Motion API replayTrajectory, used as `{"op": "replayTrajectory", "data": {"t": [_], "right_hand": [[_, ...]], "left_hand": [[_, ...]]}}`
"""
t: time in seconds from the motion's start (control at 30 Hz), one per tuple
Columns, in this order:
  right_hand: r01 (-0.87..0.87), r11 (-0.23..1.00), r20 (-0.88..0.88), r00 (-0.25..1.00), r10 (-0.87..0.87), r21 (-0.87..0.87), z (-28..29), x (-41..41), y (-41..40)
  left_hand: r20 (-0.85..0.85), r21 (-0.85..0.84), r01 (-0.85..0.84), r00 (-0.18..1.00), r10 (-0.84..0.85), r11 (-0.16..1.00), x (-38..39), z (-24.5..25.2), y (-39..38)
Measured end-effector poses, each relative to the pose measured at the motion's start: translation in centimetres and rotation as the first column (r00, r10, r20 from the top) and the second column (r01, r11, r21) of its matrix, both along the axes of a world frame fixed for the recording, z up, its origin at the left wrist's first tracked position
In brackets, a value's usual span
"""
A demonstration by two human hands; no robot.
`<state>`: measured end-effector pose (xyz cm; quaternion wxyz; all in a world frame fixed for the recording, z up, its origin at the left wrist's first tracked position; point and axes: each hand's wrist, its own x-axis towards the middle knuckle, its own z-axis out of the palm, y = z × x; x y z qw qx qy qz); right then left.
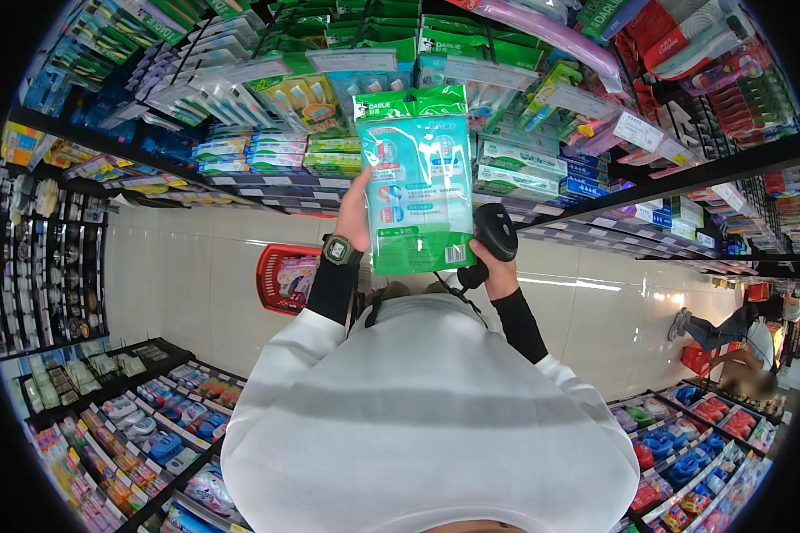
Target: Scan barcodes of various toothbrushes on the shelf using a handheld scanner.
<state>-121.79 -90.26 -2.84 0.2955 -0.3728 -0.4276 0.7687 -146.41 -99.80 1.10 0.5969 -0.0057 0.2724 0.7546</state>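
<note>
A flat Darlie toothbrush packet (420, 186), green and light blue with a printed back, is upright before my chest. My left hand (355, 212) grips its left edge; a digital watch (337, 250) is on that wrist. My right hand (497, 266) holds a black handheld barcode scanner (496, 232), and its thumb touches the packet's lower right corner. From the scanner a dark cord runs down towards my body. Behind the packet, toothbrush packs (303, 100) hang from hooks above boxed toothpaste (520, 158).
A red shopping basket (267, 276) with pink packets stands on the floor at my left. Shelves with bottles (163, 446) are behind me on both sides. Another person (760, 340) is in the aisle at far right, near a red container (700, 360).
</note>
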Motion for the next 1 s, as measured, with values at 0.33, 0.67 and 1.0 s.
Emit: {"op": "replayTrajectory", "data": {"t": [0.33,0.67,1.0], "right_hand": [[0.049,0.996,0.036,0.998,-0.051,0.07,0.6,0.0,-0.6],[0.006,0.997,0.049,0.999,-0.01,0.077,0.1,0.4,-0.7],[0.009,0.998,0.08,0.997,-0.015,0.07,0.1,0.5,-0.6]], "left_hand": [[0.116,0.099,0.076,0.989,-0.088,0.992,-0.1,0.0,0.0],[0.092,0.077,0.063,0.993,-0.07,0.995,-0.4,-0.8,0.3],[0.098,0.031,0.047,0.994,-0.05,0.998,-0.1,-0.8,0.4]]}}
